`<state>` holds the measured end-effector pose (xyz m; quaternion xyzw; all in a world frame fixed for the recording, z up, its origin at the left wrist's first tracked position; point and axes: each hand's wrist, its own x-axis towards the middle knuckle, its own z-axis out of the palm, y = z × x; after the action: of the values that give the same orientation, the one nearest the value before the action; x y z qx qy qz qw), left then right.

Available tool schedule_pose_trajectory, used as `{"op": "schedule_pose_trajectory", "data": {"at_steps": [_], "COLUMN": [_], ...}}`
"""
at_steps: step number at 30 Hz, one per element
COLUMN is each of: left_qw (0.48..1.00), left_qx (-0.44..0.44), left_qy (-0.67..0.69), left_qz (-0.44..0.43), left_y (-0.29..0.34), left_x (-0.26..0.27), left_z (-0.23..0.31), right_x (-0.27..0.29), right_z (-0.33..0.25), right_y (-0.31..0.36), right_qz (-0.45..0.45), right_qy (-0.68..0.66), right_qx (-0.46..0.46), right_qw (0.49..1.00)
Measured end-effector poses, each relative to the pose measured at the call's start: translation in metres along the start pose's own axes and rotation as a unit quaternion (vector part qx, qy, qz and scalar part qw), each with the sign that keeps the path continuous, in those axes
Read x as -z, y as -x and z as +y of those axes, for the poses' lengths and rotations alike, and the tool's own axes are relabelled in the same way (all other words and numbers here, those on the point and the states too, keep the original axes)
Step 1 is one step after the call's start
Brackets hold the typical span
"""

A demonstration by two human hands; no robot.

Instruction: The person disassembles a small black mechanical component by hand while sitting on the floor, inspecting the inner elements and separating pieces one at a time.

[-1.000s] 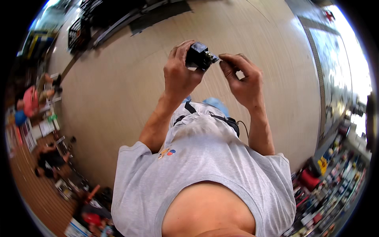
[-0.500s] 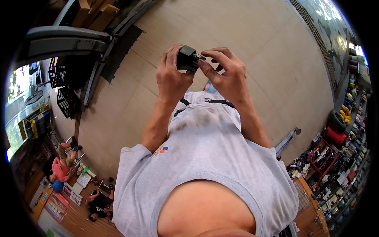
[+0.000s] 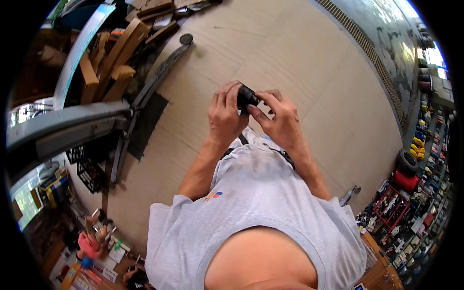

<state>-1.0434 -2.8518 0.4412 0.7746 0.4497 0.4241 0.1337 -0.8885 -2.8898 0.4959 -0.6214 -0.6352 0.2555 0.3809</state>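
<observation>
Up in front of my chest I hold a small black block-shaped part with both hands. My left hand is closed round its left side, the fingers over the far edge. At the part's right end, my right hand pinches with thumb and forefinger. Those fingertips cover most of the small end piece there, so its shape is hard to make out now. What exactly the part is cannot be told.
A grey metal lift arm reaches in from the left, near cardboard pieces and black crates. Crowded shelves, a tire and a red cart stand at the right. Another person is at lower left.
The view has shifted, showing more of the lift arm and cardboard at left. My hands and the black part appear lower, and the part is turned, its metal fitting now mostly covered.
</observation>
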Motion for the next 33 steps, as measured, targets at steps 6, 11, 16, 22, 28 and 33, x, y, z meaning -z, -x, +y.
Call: {"op": "schedule_pose_trajectory", "data": {"at_steps": [6,11,16,22,28,33], "left_qw": [0.976,0.941,0.912,0.902,0.446,0.669], "left_qx": [-0.147,-0.229,-0.203,0.326,0.884,0.555], "left_qy": [0.074,0.109,0.124,0.168,0.059,-0.244], "left_qz": [-0.139,-0.224,-0.334,-0.228,0.124,-0.430], "left_y": [-0.131,-0.219,-0.302,-0.342,-0.199,-0.217], "left_x": [-0.080,-0.166,-0.264,-0.342,-0.256,-0.260], "left_z": [-0.012,-0.011,-0.041,-0.249,-0.385,-0.389], "right_x": [0.058,0.087,0.120,0.170,0.227,0.242], "right_z": [0.042,0.099,0.186,0.330,0.484,0.599], "right_y": [-0.080,-0.133,-0.220,-0.351,-0.452,-0.493], "right_qz": [0.098,0.180,0.168,0.128,0.081,0.116], "right_qy": [0.070,0.119,0.139,0.160,0.217,0.242], "right_qx": [-0.113,-0.182,-0.246,-0.337,-0.491,-0.656], "right_qw": [0.986,0.959,0.944,0.919,0.840,0.705]}}
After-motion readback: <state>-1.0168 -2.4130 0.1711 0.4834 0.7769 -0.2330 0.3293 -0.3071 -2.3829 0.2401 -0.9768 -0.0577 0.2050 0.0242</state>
